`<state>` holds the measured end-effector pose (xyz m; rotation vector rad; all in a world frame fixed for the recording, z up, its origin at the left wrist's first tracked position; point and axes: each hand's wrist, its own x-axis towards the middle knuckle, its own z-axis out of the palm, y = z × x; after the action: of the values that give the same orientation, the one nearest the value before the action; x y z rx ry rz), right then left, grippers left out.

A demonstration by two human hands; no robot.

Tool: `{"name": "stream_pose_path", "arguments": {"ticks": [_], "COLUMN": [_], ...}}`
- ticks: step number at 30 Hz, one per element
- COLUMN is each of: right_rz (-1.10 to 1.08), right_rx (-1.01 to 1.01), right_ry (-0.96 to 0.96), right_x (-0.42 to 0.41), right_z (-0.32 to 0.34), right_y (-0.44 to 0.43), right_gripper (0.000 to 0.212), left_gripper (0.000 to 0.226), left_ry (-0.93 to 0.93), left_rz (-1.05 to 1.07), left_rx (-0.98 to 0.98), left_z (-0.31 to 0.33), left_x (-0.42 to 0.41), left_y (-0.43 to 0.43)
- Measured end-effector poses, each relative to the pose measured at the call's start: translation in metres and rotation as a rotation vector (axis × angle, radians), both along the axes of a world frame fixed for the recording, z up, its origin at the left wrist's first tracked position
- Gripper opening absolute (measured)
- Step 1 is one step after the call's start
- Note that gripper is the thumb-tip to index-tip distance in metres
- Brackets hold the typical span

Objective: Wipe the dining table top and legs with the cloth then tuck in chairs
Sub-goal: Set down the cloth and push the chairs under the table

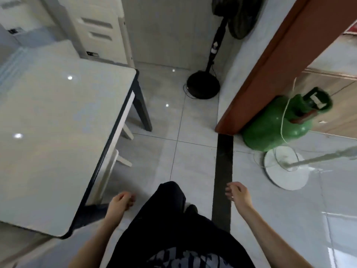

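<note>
The dining table [58, 132] fills the left of the head view, with a glossy pale top, a dark rim and a dark leg [143, 111] at its far right corner. A white chair [114, 157] sits pushed under its right side, with only its legs and seat edge showing. My left hand [121, 203] hangs beside the table's near right corner, fingers loosely curled, holding nothing. My right hand [238, 194] hangs over the tiled floor to the right, fingers loosely curled and empty. No cloth is in view.
A black standing fan [203, 86] is on the floor beyond the table. A green gas cylinder [278, 122] and a white fan base [284, 171] stand right, past a brown door frame [270, 66]. White cabinets [96, 31] stand behind the table.
</note>
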<state>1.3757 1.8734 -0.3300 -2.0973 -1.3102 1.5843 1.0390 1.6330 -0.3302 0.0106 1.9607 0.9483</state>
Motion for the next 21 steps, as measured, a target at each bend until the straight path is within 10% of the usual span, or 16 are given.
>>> {"name": "stream_pose_path", "arguments": {"ticks": [9,21], "right_rz": [0.151,0.113], "right_rx": [0.039,0.024], "right_ry": [0.049,-0.045], "right_x": [-0.108,-0.184], "right_z": [-0.002,0.015], "right_y": [0.180,0.364], "right_gripper": [0.024,0.021], "left_gripper": [0.024,0.023], "left_ry": [-0.096,0.025], "left_rz": [0.216,-0.030], "left_rx": [-0.088,0.057], "left_z": [-0.022,0.024], "left_x": [-0.039,-0.177], "left_y": [0.094,0.373]}}
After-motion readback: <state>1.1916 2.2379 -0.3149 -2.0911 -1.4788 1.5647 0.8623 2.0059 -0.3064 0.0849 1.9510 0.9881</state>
